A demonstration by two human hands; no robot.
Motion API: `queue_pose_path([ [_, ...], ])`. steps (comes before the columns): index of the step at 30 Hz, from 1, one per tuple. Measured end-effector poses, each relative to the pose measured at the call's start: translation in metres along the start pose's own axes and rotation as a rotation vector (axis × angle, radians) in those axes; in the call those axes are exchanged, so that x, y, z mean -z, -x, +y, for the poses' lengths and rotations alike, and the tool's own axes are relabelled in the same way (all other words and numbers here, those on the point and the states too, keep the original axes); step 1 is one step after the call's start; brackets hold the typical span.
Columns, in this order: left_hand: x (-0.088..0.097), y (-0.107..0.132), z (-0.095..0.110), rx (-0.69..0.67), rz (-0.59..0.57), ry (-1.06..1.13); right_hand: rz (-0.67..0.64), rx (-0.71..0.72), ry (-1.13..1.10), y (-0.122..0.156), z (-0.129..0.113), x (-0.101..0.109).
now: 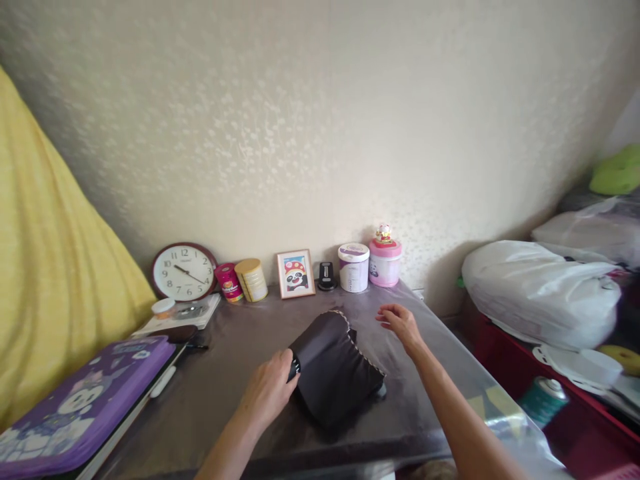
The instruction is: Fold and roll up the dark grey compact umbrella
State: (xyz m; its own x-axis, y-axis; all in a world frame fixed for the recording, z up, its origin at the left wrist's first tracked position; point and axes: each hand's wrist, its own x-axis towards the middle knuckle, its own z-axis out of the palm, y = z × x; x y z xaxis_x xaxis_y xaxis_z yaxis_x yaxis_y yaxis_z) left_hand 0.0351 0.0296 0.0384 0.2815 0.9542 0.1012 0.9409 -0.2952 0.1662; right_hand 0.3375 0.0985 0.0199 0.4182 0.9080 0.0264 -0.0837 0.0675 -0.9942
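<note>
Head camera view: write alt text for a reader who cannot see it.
A person's left hand grips one end of a dark fabric bundle lying on a grey table; the right hand hovers open beside it. A clock, a yellow tin and a framed panda picture stand at the back.

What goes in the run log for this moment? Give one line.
left hand: grips end of dark fabric bundle | right hand: open, clear of bundle | bundle: lying on table
</note>
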Motion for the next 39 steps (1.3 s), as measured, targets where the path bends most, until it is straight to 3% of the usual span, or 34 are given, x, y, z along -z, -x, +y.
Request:
queue_pose_path([
  [7,0.031,-0.003,0.002,-0.248,0.110,-0.335,0.028,0.000,0.007,-0.004,0.001,0.022],
  [11,0.056,-0.011,-0.004,-0.301,0.137,-0.302,0.058,-0.010,-0.004,-0.007,0.003,0.035],
  [13,0.068,-0.017,-0.004,-0.234,0.125,-0.133,0.072,-0.025,-0.012,-0.007,0.003,0.039],
  [15,0.076,-0.024,-0.003,-0.047,0.117,0.148,0.076,-0.038,-0.025,-0.007,0.002,0.040],
  [18,0.077,-0.031,0.000,0.190,0.059,0.839,0.060,-0.042,-0.038,-0.006,0.001,0.039],
  [20,0.071,-0.032,0.002,0.245,0.000,1.206,0.041,-0.043,-0.041,-0.006,0.001,0.037],
  [21,0.068,-0.032,0.001,0.223,-0.009,1.249,0.033,-0.045,-0.039,-0.006,0.001,0.036],
  [22,0.065,-0.031,0.001,0.210,0.041,1.185,0.025,-0.047,-0.038,-0.006,0.001,0.034],
  [24,0.062,-0.028,-0.001,0.145,0.187,0.804,0.015,-0.051,-0.032,-0.007,0.002,0.032],
  [27,0.063,-0.023,-0.004,-0.087,0.287,0.295,0.011,-0.049,-0.024,-0.008,0.002,0.030],
  [29,0.061,-0.020,-0.004,-0.064,0.290,0.286,0.007,-0.041,-0.021,-0.007,0.002,0.029],
  [30,0.059,-0.019,-0.004,0.016,0.296,0.377,0.004,-0.038,-0.021,-0.007,0.002,0.028],
  [32,0.053,-0.018,-0.004,0.127,0.254,0.703,-0.004,-0.037,-0.020,-0.006,0.002,0.027],
  [34,0.048,-0.018,-0.004,0.143,0.199,0.968,-0.012,-0.040,-0.018,-0.005,0.002,0.025],
  [36,0.046,-0.018,-0.004,0.118,0.289,0.901,-0.017,-0.046,-0.008,-0.004,0.002,0.023],
  [39,0.047,-0.018,-0.004,0.034,0.461,0.529,-0.026,-0.043,0.010,-0.004,0.002,0.019],
])
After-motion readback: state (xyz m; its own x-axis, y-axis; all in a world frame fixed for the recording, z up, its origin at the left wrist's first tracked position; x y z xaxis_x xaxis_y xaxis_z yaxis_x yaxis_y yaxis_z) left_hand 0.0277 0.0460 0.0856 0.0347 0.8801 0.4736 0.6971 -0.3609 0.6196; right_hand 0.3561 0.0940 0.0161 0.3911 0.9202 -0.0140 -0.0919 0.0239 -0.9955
